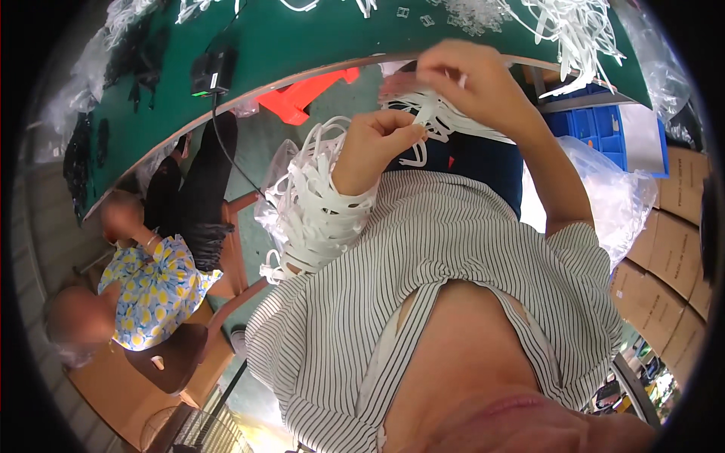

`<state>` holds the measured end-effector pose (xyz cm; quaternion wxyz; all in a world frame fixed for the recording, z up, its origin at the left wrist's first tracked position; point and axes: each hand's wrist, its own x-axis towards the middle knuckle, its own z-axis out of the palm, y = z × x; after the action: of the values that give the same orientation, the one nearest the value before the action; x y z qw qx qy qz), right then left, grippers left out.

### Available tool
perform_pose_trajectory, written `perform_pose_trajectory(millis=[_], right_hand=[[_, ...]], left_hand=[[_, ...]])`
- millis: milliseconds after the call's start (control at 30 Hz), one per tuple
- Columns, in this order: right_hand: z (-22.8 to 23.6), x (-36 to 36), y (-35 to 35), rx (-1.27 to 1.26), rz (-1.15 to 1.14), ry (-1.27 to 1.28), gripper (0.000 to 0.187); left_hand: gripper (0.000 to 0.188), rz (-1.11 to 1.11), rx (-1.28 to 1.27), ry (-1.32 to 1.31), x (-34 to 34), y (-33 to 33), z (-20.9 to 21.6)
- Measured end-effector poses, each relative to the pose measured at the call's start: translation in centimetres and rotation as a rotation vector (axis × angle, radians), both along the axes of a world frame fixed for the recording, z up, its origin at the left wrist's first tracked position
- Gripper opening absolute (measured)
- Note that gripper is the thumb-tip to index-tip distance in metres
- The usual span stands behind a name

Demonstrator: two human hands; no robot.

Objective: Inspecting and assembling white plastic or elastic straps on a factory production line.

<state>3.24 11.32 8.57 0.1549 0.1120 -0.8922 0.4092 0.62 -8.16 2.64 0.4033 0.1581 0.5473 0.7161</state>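
Note:
My left hand (377,140) pinches one end of a bunch of white plastic straps (442,121) held in front of my chest. Many more white strap loops (313,215) are threaded around my left forearm like bangles. My right hand (468,79) is above and to the right, fingers closed on the top of the same bunch of straps. Both hands hover below the near edge of a green table (302,38). My striped shirt fills the lower middle of the view.
A loose pile of white straps (578,30) and small clear clips (472,15) lie on the table. A black device (211,72) with a cable sits at its left. Blue bins (596,124), a clear bag (615,192) and cardboard boxes (676,253) are at right. A seated person in a flowered top (155,283) is at left.

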Motion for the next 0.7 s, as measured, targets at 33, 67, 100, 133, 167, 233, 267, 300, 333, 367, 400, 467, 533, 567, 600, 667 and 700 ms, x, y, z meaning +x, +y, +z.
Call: perform_pose_trajectory(millis=[33, 67, 100, 133, 167, 233, 267, 300, 333, 367, 400, 467, 533, 567, 600, 667, 700], right_hand=[[0.7, 1.1, -0.1, -0.002, 0.067, -0.168, 0.014], [0.8, 2.0, -0.3, 0.037, 0.092, -0.204, 0.015], [0.8, 2.7, -0.3, 0.075, 0.113, -0.239, 0.016], [0.2, 3.1, -0.3, -0.007, 0.137, -0.280, 0.015], [0.0, 3.3, -0.2, -0.008, 0.137, -0.280, 0.015], [-0.3, 3.9, 0.1, -0.152, 0.135, -0.421, 0.010], [-0.3, 4.1, 0.4, -0.154, 0.132, -0.421, 0.010], [-0.2, 4.2, 0.8, -0.128, 0.144, -0.429, 0.009], [-0.2, 4.2, 1.1, -0.103, 0.157, -0.437, 0.009], [-0.1, 4.3, 1.1, -0.104, 0.158, -0.437, 0.009], [-0.1, 4.3, 1.1, -0.160, 0.126, -0.244, 0.008], [-0.2, 4.1, 0.9, -0.140, 0.161, 0.052, 0.008], [-1.7, 3.9, -0.5, -0.264, 0.169, 0.055, 0.011], [-2.3, 4.4, -0.9, -0.293, 0.145, -0.039, 0.012], [-2.7, 4.5, -1.0, -0.295, 0.148, -0.041, 0.012], [-3.0, 4.7, -1.0, -0.288, 0.144, -0.172, 0.010], [-3.1, 4.8, -0.7, -0.289, 0.144, -0.174, 0.010]], left_hand=[[0.015, 0.000, 0.001, -0.003, 0.0, 0.1, 0.0], [0.016, 0.009, 0.010, 0.004, 0.0, 0.1, 0.1], [0.016, 0.014, 0.019, 0.012, 0.0, 0.2, 0.2], [0.016, 0.013, 0.019, 0.011, 0.1, 0.3, 0.2], [0.017, -0.013, -0.026, 0.052, 0.1, 0.3, 0.1], [0.017, -0.049, -0.071, 0.092, 0.2, 0.4, 0.1], [0.017, -0.071, -0.071, 0.079, 0.4, 0.4, 0.1], [0.017, -0.091, -0.071, 0.067, 0.5, 0.4, 0.2], [0.017, -0.091, -0.073, 0.068, 0.5, 0.3, 0.4], [0.017, -0.100, -0.094, 0.067, 0.5, 0.2, 0.6], [0.016, -0.109, -0.113, 0.065, 0.5, 0.2, 0.8], [0.016, -0.122, -0.132, 0.081, 0.7, 0.4, 1.4], [0.016, -0.151, -0.151, 0.100, 0.8, 0.7, 1.4], [0.016, -0.128, -0.113, 0.120, 0.9, 0.8, 1.2], [0.015, -0.099, -0.076, 0.140, 1.1, 0.9, 1.0], [0.015, -0.117, -0.101, 0.169, 0.8, 0.7, 1.1], [0.014, -0.139, -0.121, 0.199, 0.7, 0.6, 1.2]])
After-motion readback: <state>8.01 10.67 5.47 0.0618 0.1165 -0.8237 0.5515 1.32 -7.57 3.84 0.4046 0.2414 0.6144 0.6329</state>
